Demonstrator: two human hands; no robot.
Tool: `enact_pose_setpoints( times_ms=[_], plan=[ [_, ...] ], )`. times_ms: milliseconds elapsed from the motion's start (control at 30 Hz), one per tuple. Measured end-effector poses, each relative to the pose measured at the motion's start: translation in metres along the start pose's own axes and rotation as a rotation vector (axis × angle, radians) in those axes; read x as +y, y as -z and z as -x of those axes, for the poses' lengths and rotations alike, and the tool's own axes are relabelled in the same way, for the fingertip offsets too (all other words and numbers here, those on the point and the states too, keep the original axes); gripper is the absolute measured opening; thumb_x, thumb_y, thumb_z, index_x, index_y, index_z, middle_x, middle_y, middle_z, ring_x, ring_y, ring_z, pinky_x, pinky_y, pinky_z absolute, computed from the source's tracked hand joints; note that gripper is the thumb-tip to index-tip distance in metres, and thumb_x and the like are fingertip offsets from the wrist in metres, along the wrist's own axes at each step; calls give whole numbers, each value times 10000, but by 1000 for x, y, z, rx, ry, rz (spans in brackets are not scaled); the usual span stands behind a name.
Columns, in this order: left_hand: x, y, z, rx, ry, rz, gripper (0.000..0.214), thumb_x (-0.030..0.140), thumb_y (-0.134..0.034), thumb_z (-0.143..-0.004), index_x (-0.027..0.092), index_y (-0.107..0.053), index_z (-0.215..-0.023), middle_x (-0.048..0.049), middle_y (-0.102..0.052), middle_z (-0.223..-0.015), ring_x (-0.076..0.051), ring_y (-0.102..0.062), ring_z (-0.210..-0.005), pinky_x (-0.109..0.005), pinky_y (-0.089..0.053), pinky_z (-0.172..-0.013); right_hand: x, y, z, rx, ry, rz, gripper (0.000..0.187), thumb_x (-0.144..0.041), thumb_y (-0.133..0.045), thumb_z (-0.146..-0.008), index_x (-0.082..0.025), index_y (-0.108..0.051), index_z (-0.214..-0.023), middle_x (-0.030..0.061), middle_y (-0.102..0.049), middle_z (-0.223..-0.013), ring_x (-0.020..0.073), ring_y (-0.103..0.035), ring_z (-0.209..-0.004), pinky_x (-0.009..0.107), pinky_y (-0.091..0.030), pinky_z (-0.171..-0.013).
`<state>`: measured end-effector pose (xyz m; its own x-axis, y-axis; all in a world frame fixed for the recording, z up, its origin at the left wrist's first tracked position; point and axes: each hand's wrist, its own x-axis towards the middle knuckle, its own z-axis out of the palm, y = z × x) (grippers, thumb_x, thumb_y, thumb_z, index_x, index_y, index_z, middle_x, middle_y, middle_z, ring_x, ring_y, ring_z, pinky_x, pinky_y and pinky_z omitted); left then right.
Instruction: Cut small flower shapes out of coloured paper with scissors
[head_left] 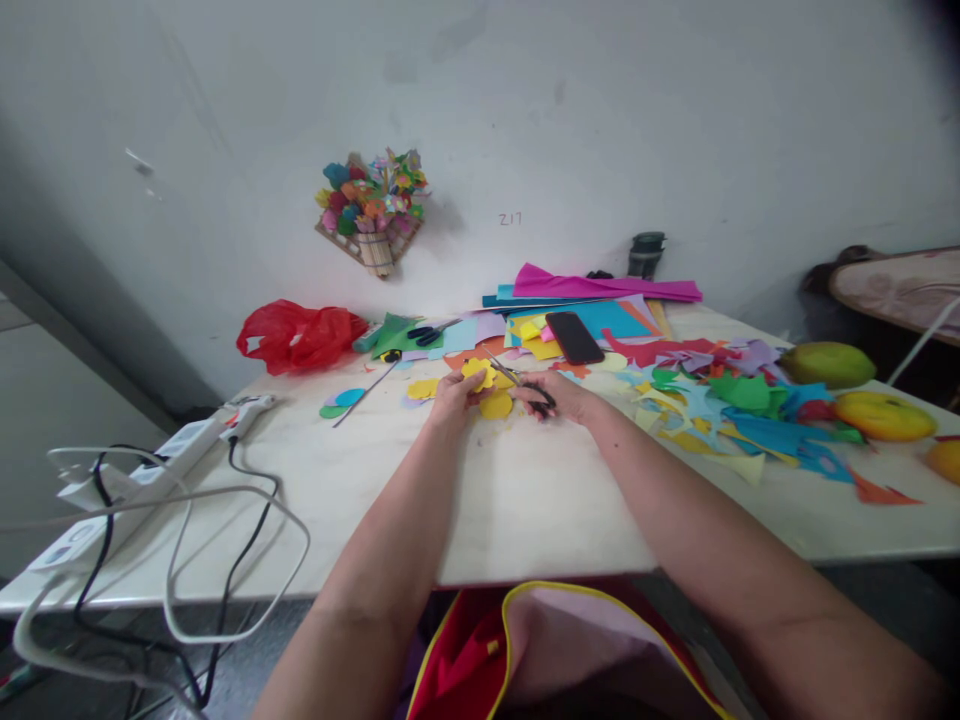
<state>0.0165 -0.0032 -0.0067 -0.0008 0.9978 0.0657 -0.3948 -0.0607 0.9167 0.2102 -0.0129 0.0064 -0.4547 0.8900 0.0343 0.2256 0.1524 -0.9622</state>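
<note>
My left hand (452, 393) is closed on a yellow paper piece (487, 388) over the white table (525, 500). My right hand (559, 395) grips black-handled scissors (525, 385), with the blades pointing up-left into the yellow paper. Both hands meet near the table's middle, just in front of a heap of coloured paper.
Coloured paper sheets and scraps (712, 400) cover the back and right, with a black phone (574, 337) on them. A red plastic bag (300, 335), a second pair of scissors (427, 333), a power strip with cables (150, 470), mangoes (855, 385) and a paper-flower wall decoration (373, 210) surround them.
</note>
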Motion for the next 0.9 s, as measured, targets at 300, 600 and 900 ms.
enact_pose_setpoints(
  times_ms=[300,600,900],
  plan=[
    [4,-10,5,17,22,118,138,99,-737,-630,80,-668,-747,-95,-703,-797,-207,-700,-753,-287,-557,-700,4,-5,-5,22,17,-75,257,-363,-686,-788,-146,-554,-751,0,-615,-567,65,-533,-392,149,-253,-293],
    [-2,-15,4,43,43,158,114,101,-719,-657,120,-650,-745,-54,-697,-757,-137,-667,-680,-239,-558,-669,12,-11,-13,25,76,-70,256,-374,-680,-787,-155,-553,-747,8,-627,-582,86,-562,-411,155,-277,-282],
    [-2,-23,7,102,62,176,131,109,-730,-658,120,-639,-752,-55,-693,-763,-133,-664,-683,-224,-548,-668,9,-15,-12,59,71,-72,234,-370,-672,-781,-158,-574,-773,-5,-611,-565,86,-544,-389,160,-262,-269]
  ],
)
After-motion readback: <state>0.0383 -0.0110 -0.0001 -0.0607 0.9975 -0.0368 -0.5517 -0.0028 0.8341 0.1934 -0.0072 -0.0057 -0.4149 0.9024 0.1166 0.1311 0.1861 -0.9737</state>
